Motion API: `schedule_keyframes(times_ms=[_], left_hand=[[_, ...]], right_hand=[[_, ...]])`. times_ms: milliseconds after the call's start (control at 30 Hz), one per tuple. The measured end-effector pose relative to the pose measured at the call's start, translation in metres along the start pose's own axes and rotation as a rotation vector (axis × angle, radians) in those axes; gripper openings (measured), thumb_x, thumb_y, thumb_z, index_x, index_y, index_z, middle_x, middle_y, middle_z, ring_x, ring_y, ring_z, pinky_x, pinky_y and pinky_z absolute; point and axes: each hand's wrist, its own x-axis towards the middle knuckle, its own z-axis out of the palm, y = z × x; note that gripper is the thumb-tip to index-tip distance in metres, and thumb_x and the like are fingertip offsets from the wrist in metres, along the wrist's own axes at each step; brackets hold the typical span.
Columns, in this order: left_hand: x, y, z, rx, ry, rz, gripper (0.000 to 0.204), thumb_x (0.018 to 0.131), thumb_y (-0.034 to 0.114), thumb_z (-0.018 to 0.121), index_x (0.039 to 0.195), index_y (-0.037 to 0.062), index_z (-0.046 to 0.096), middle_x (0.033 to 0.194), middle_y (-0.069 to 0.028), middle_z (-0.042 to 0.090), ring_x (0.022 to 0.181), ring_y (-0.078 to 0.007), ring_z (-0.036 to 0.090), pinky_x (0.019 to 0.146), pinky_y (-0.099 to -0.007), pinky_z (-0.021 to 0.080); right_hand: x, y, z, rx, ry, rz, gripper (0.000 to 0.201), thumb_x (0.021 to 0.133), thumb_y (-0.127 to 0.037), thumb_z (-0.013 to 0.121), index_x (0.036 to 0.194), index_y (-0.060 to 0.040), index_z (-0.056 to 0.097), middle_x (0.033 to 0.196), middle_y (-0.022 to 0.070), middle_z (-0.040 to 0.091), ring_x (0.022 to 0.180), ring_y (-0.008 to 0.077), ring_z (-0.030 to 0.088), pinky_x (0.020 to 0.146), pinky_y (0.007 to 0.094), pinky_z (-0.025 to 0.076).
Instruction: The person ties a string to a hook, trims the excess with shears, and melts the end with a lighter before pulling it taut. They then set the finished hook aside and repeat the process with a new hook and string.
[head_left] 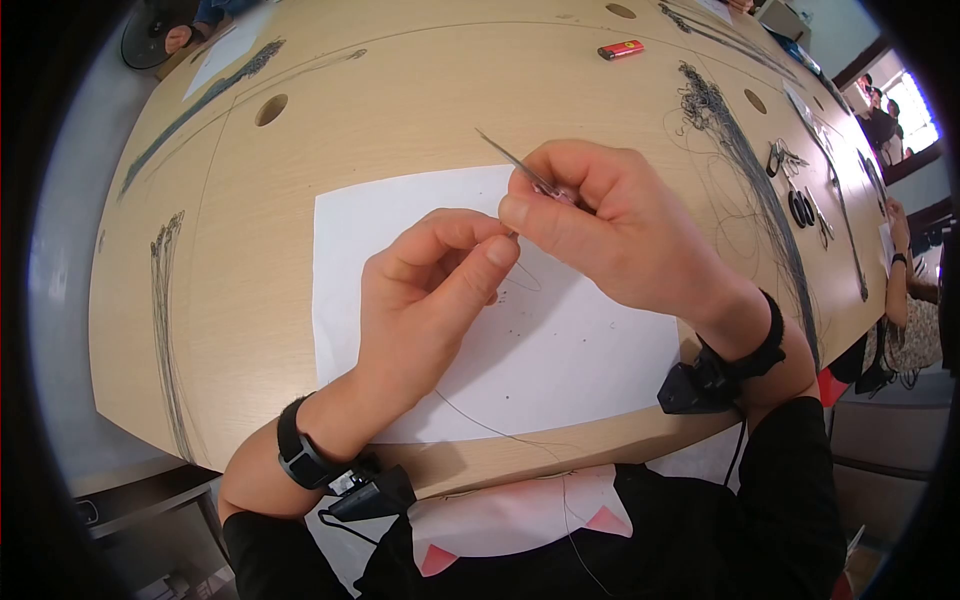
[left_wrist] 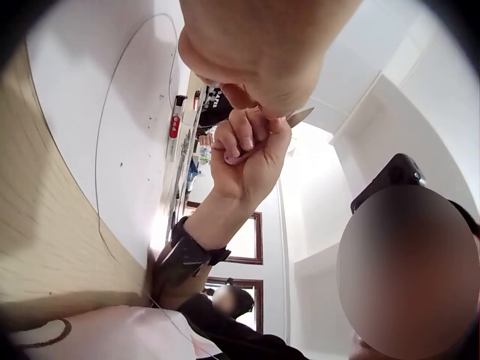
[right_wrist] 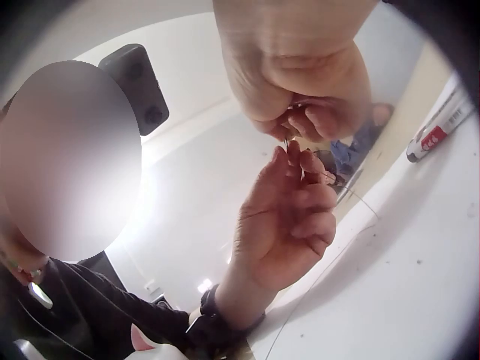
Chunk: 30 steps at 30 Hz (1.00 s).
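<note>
Mid-frame over white paper [head_left: 600,370], left hand [head_left: 412,308] is pinching thin thread [left_wrist: 96,172], right hand [head_left: 625,225] is gripping pointed metal tool [head_left: 508,155].

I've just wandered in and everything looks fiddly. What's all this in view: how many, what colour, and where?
table: 1, pale wood, filling much of the head view
paper sheet: 1, white, on the table
pointed tool: 1, silvery, pinkish grip, held above the paper
thin strand: at least 1, dark, looping over the paper
thread bundles: at least 4, dark, table's sides
scissors: at least 1 pair, black-handled, table's right
lighter-like item: 1, red, farther up the table
fan: 1, dark, upper left
other people: several, partly seen, edges
sleeves: 2, black, below
left hand: 1, bare, centre
right hand: 1, bare, holding the tool
</note>
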Motion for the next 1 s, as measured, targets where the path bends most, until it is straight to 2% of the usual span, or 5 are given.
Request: schedule_keyframes(times_ms=[200,367,700,867,1000], left_hand=[[0.004,0.0,-0.001,0.05,0.081,-0.032,0.013,0.079,0.013,0.057,0.087,0.0031,0.057,0.073,0.0015,0.054,0.064,-0.0036,0.046,0.054,-0.0166,0.037],[0.013,0.005,-0.008,-0.102,0.232,-0.102,0.011,0.081,0.018,0.055,0.085,0.008,0.056,0.085,-0.0003,0.055,0.066,-0.0044,0.046,0.054,-0.0169,0.035],[0.013,0.037,-0.005,-0.08,0.206,0.183,0.012,0.083,0.019,0.051,0.089,0.0087,0.056,0.086,0.0009,0.054,0.073,-0.0049,0.047,0.055,-0.0179,0.036],[0.014,0.04,0.015,0.1,0.182,0.262,0.014,0.083,0.019,0.052,0.092,0.0094,0.056,0.092,0.0004,0.056,0.081,-0.0056,0.046,0.065,-0.0204,0.035],[0.013,0.062,0.023,0.011,0.237,0.276,0.024,0.081,0.02,0.054,0.098,0.0029,0.054,0.094,-0.003,0.056,0.089,-0.0127,0.049,0.072,-0.0234,0.037]], right_hand=[[0.006,0.009,-0.004,-0.118,0.076,-0.138,0.024,0.076,-0.018,0.056,0.079,0.0058,0.054,0.059,0.0085,0.054,0.053,0.0132,0.048,0.049,0.0253,0.039],[0.022,0.049,-0.031,-0.81,0.215,-0.073,0.03,0.073,-0.025,0.056,0.075,0.0047,0.055,0.077,0.0185,0.055,0.07,0.0334,0.053,0.061,0.0369,0.042],[0.024,0.04,-0.033,-0.957,0.162,-0.134,0.028,0.075,-0.022,0.054,0.083,0.0047,0.054,0.077,0.0124,0.055,0.068,0.0241,0.051,0.061,0.0322,0.041],[0.003,-0.009,-0.002,0.366,0.029,-0.154,0.025,0.08,-0.021,0.054,0.091,0.0014,0.057,0.069,0.006,0.057,0.061,0.0083,0.051,0.053,0.0208,0.042],[-0.007,-0.013,-0.003,0.238,-0.062,-0.116,0.021,0.081,-0.017,0.052,0.09,0.0004,0.058,0.066,0.0038,0.057,0.056,0.0067,0.049,0.051,0.0189,0.041]])
